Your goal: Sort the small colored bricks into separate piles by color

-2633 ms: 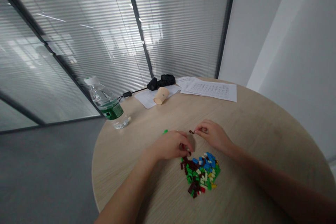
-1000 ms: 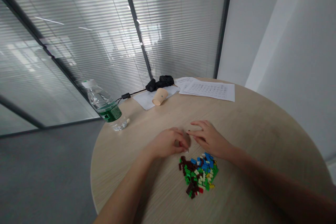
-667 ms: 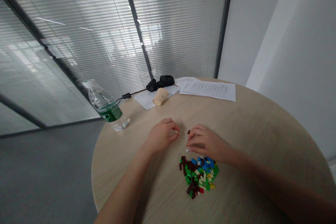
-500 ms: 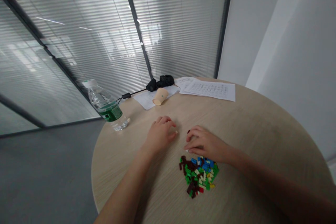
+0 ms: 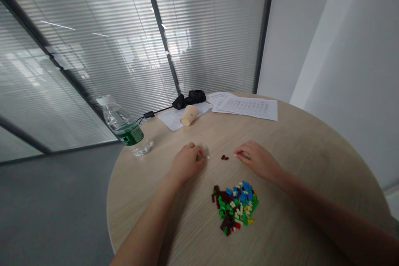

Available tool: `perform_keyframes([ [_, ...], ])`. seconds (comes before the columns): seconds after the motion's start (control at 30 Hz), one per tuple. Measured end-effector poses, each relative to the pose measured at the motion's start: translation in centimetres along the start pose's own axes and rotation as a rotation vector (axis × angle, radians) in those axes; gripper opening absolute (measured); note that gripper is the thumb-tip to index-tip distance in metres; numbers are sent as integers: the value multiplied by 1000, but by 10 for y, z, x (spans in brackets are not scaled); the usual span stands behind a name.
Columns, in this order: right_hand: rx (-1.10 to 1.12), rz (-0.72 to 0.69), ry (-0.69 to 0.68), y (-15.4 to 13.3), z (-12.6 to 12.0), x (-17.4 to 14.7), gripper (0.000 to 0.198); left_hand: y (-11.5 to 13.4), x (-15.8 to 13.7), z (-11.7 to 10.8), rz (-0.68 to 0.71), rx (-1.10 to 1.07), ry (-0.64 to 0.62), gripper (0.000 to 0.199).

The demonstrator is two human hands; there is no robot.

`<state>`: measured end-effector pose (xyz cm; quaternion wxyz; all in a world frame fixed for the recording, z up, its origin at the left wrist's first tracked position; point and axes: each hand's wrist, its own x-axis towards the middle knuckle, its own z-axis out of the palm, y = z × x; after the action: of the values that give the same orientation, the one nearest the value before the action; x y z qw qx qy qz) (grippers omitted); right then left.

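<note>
My left hand [image 5: 188, 161] rests on the round table [image 5: 187, 232], its fingers loosely bent. A gap shows between thumb and index finger, with nothing visible in it. Just right of its fingertips lies a tiny white piece [image 5: 208, 157]. My right hand [image 5: 256, 158] is closed in a pinch on a small white building brick [image 5: 236, 156]. Between the hands, a few small dark brown bricks [image 5: 224, 157] lie on the wood. Nearer to me is a pile of mixed building bricks [image 5: 235, 208] in brown, green, blue, cream, yellow and red.
A clear water bottle [image 5: 126, 129] with a green label stands at the left edge. A paper cup [image 5: 188, 115] lies on its side on a sheet at the back. Behind it are a black bundle [image 5: 193, 97] with a cord and printed sheets [image 5: 249, 107].
My right hand has moved right and away from the pile, uncovering the brown bricks and the pile's blue part. My left hand has drawn slightly left, its fingers more bent, apart from the tiny white piece.
</note>
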<state>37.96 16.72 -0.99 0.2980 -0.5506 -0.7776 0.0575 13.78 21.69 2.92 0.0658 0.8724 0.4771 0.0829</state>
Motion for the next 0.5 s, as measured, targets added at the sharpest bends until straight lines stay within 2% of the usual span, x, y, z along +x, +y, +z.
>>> perform_keyframes([
  [0.5, -33, 37, -19, 3, 6, -1, 18, 2, 1, -2, -54, 66, -44, 12],
])
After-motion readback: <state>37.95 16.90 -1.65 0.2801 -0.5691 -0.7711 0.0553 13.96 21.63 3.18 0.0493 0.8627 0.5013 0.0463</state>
